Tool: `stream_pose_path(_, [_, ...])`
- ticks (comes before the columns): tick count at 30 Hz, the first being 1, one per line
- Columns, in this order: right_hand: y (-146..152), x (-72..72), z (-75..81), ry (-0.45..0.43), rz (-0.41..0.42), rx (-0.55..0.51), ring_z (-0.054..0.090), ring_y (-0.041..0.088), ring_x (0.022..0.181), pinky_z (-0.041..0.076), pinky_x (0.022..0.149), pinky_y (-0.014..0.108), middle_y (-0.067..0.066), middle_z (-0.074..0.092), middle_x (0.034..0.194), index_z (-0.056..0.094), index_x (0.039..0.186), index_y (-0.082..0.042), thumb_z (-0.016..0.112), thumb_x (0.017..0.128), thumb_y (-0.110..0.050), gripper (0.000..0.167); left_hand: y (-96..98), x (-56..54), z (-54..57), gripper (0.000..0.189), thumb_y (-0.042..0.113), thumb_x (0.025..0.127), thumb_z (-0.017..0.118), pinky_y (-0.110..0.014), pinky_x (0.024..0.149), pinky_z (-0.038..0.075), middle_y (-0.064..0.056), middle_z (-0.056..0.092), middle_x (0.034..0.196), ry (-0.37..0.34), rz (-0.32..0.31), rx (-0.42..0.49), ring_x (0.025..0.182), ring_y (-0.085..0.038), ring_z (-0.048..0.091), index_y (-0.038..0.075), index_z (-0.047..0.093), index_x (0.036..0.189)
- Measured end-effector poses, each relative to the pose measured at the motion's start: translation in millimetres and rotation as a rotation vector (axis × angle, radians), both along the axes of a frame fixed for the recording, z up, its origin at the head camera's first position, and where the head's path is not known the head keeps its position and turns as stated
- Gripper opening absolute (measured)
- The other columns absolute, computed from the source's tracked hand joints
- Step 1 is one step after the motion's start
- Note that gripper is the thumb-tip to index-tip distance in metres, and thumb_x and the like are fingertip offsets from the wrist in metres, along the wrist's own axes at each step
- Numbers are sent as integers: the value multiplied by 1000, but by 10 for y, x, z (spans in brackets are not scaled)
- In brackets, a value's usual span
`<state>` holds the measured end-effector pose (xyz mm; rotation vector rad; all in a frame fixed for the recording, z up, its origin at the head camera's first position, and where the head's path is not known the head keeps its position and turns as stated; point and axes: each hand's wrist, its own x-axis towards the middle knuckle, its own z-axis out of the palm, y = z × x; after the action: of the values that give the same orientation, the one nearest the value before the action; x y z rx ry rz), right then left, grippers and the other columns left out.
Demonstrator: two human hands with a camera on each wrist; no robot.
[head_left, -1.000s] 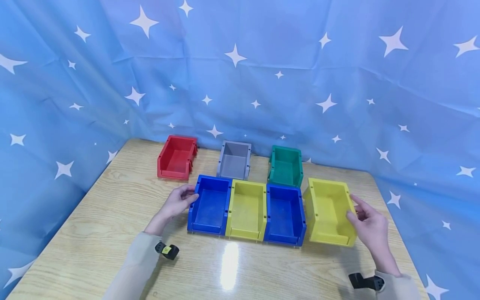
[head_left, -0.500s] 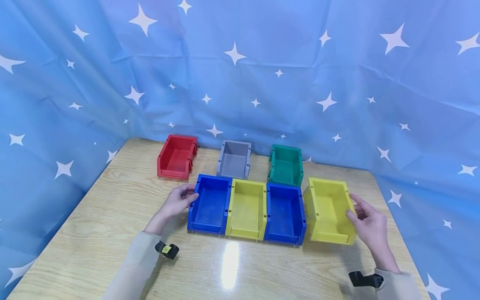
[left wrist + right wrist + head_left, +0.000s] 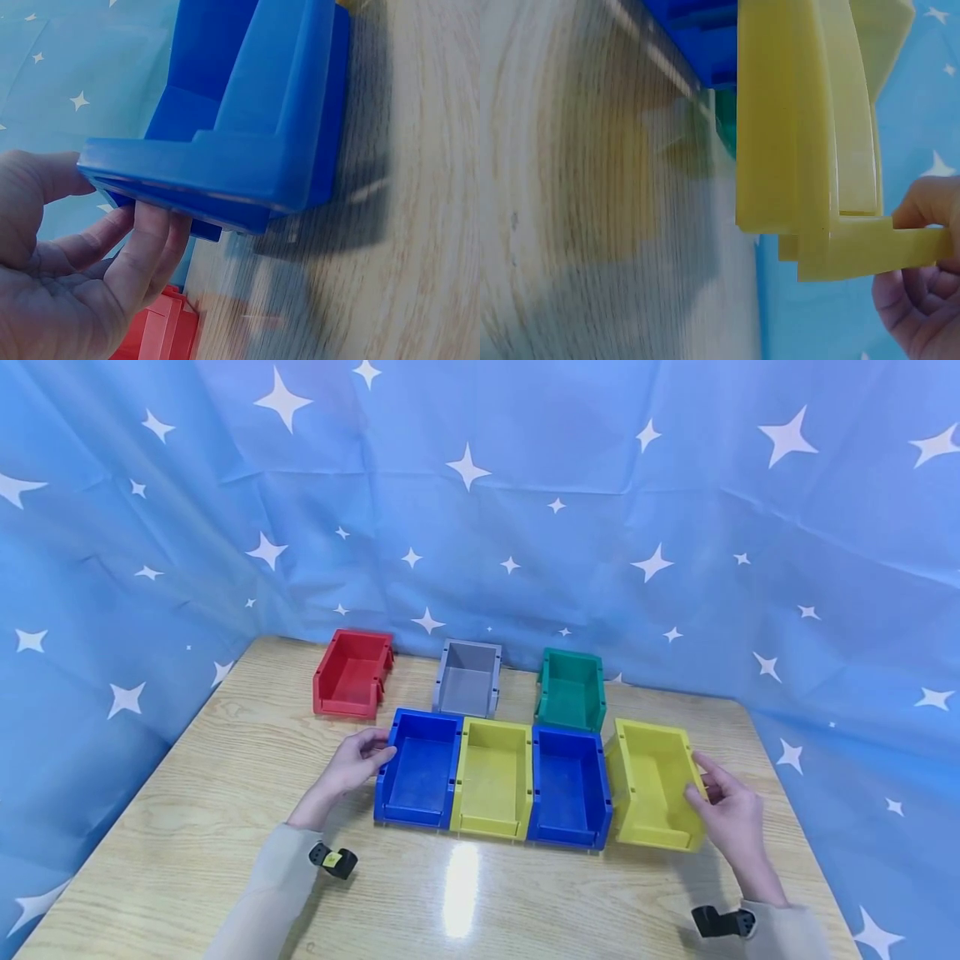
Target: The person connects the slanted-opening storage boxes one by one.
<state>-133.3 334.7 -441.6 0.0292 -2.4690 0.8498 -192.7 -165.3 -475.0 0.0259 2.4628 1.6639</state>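
Observation:
Three plastic storage bins stand side by side in a row: a left blue bin (image 3: 418,777), a middle yellow bin (image 3: 491,781) and a right blue bin (image 3: 566,785). My left hand (image 3: 351,768) holds the outer wall of the left blue bin, thumb at the rim and fingers under the lip, as the left wrist view shows. To the right of the row, my right hand (image 3: 735,818) pinches the right wall of a second yellow bin (image 3: 656,785). In the right wrist view this yellow bin (image 3: 840,172) is raised off the table, near the right blue bin.
Behind the row stand a red bin (image 3: 354,672), a grey bin (image 3: 468,681) and a green bin (image 3: 572,693). The wooden table (image 3: 405,902) ends at a blue curtain (image 3: 480,543) with white stars at the back and sides.
My right hand and the second yellow bin have shifted slightly left, towards the right blue bin, and the bin has turned a little. The left hand and the row of three look unchanged.

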Motion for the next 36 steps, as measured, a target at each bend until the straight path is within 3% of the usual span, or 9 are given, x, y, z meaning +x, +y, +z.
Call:
stream_pose_path(7, [-10,1,52,8,24,4,45,-16,63,39,53,4,21,64,77,62,113,9,63,80,4,33,-13,-3,-9,37,9,93,56,-33,73,55,-26,59,113,5,-5,-4,92,-28,61,-10,49,124])
stream_pose_path(9, [-37,4,101,6,30,39,54,-3,73,39,59,7,24,64,89,58,117,11,62,85,0,34,-6,7,-3,36,9,93,57,-31,73,55,-25,59,113,5,-2,-7,92,-27,61,-9,50,124])
stream_pose_path(11, [-96,-8,154,34,51,63,58,20,90,45,76,21,29,60,104,54,121,12,61,87,-3,38,-1,13,1,36,9,93,56,-31,73,55,-25,59,114,10,-7,-10,92,-27,61,-9,50,124])
stream_pose_path(13, [-190,-35,196,76,99,91,50,42,106,40,91,40,32,53,119,50,126,12,61,88,-6,43,1,15,3,35,10,93,57,-31,73,55,-24,59,113,9,-4,-4,93,-28,61,-8,51,123])
stream_pose_path(15, [-312,-72,237,88,172,118,39,50,119,30,100,55,33,45,130,46,130,10,61,88,-9,48,-2,13,3,35,9,93,56,-31,74,55,-24,59,113,6,-2,2,95,-29,61,-8,51,123])
stream_pose_path(17, [-447,-107,271,36,255,172,27,49,130,18,106,59,31,35,140,41,137,6,58,91,-15,53,-5,12,1,35,9,93,56,-33,75,55,-24,59,114,4,-3,4,96,-30,61,-8,51,123])
stream_pose_path(20, [-632,-149,311,-120,339,280,10,41,139,11,108,60,25,18,151,29,146,-3,50,97,-28,59,-6,11,3,35,9,93,56,-34,76,55,-24,59,114,-4,5,6,97,-31,61,-7,51,124])
stream_pose_path(25, [-824,-228,334,-307,358,381,-9,32,141,9,106,65,16,-2,156,15,151,-12,42,98,-42,67,4,13,6,34,9,93,57,-32,73,55,-24,60,112,10,-1,5,94,-28,62,-8,52,122])
stream_pose_path(36, [-946,-347,211,-397,361,387,-12,34,140,5,104,68,14,-6,156,14,151,-12,42,97,-48,71,-10,17,15,33,9,93,57,-28,70,54,-23,60,110,13,-6,11,88,-23,61,-8,52,121])
